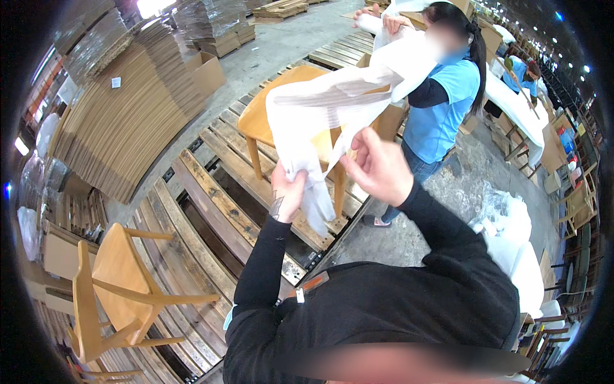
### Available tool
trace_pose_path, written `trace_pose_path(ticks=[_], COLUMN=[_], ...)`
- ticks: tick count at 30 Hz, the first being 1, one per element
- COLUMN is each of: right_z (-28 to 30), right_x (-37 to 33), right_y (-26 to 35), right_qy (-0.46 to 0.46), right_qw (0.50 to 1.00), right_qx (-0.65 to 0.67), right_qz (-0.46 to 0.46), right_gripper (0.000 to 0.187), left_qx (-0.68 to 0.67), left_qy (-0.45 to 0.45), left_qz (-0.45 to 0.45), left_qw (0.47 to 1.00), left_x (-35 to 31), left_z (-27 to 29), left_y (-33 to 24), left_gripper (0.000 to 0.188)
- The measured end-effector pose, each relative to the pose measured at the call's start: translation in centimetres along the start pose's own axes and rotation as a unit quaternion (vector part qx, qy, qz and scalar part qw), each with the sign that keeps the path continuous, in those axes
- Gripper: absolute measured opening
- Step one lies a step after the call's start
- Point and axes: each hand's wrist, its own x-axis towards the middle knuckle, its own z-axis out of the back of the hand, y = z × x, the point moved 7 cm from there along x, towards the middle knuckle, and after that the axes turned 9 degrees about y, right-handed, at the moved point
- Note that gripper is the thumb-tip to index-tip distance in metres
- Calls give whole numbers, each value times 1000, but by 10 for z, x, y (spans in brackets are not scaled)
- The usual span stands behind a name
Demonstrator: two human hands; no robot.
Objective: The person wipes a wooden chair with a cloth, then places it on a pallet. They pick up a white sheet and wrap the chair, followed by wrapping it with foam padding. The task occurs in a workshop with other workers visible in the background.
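Observation:
A thin white foam wrapping sheet (294,121) hangs over a light wooden chair (254,109) in front of me and hides much of the chair. My left hand (291,192) is closed on the sheet's lower near edge, and a loose strip dangles below it. My right hand (380,168) has its fingers bent together at the right-hand edge of the sheet, pinching it. On the far side, a co-worker in a blue top holds another part of the white sheeting up with a hand (398,24).
The chair stands on wooden pallets (220,192). Another wooden chair (125,285) lies tipped at left. Stacked flat cardboard (128,109) rises at far left. White and clear plastic wrap (511,230) lies at right. Another person (521,77) works farther back.

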Motion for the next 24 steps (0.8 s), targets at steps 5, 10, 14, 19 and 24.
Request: trace_pose_path(ticks=[5,10,14,19,24], right_z=[-73,-88,-87,-79,-74], right_x=[7,44,49,48,54], right_y=[-47,-34,-32,-30,-44], right_qy=[80,81,113,135,120], right_qw=[960,877,842,931,850], right_qx=[266,470,526,333,508], right_qz=[-18,53,30,58,-64], right_gripper=[55,62,71,77,41], left_qx=[13,20,125,410,428], left_qy=[-52,-162,-197,-52,78], left_qz=[17,-49,-95,-76,-124], left_qw=[998,985,968,907,892], left_x=[-8,-24,-40,-48,-50], left_z=[-3,-6,-35,-90,-74], left_y=[-3,-20,-38,-68,-123], left_gripper=[43,50,61,62,48])
